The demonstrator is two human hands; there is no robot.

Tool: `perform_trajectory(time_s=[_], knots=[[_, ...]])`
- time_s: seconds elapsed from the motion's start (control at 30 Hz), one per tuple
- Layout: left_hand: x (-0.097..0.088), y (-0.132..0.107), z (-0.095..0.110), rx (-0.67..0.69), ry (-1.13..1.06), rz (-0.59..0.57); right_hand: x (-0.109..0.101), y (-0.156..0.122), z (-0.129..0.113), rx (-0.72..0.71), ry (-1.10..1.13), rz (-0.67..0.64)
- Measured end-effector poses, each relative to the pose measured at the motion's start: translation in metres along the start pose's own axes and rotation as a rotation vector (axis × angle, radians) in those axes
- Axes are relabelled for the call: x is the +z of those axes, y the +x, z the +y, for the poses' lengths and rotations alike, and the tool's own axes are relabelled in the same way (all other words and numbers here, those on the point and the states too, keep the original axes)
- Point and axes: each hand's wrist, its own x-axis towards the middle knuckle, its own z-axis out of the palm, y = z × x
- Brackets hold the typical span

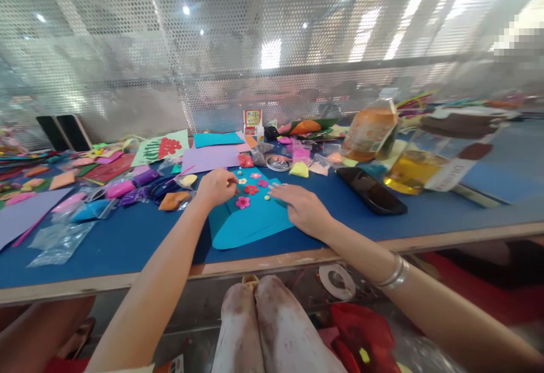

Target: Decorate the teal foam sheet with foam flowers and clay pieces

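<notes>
A bright blue paper sheet [246, 228] lies on the table in front of me. Small clay-like flowers are set on its upper part, among them a red flower [251, 190], a pink flower [242, 202] and a purple flower [263, 182]. A small yellow dot [267, 198] sits near the right fingertips. At the sheet's left edge my left hand [216, 189] is closed with fingers curled together; whatever they may pinch is too small to make out. My right hand [306, 208] lies over the right edge, fingers stretched out and holding nothing.
Right of my hand lies a black phone [372, 190], with a jar of yellow liquid [419, 166] and an orange drink bottle [369, 129] behind. Packets of coloured clay, such as an orange packet [173, 200], spread leftward. A perforated metal panel [229, 50] rises behind the table.
</notes>
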Motion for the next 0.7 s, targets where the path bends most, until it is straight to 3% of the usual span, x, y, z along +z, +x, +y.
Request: perform_trajectory(time_s=[0.13,0.3,0.53,0.7], knots=[[0.000,0.002,-0.002,0.000,0.009,-0.027,-0.004,-0.010,-0.005,0.021,-0.008,-0.096],[-0.004,0.002,0.002,0.002,0.005,-0.041,0.000,-0.008,-0.010,-0.092,-0.085,-0.190],[-0.003,-0.001,0.007,-0.005,0.026,-0.046,0.002,0.010,-0.009,0.087,-0.084,-0.317],[-0.002,0.000,0.004,0.012,0.008,-0.024,0.002,0.030,0.005,0.111,-0.094,-0.287]])
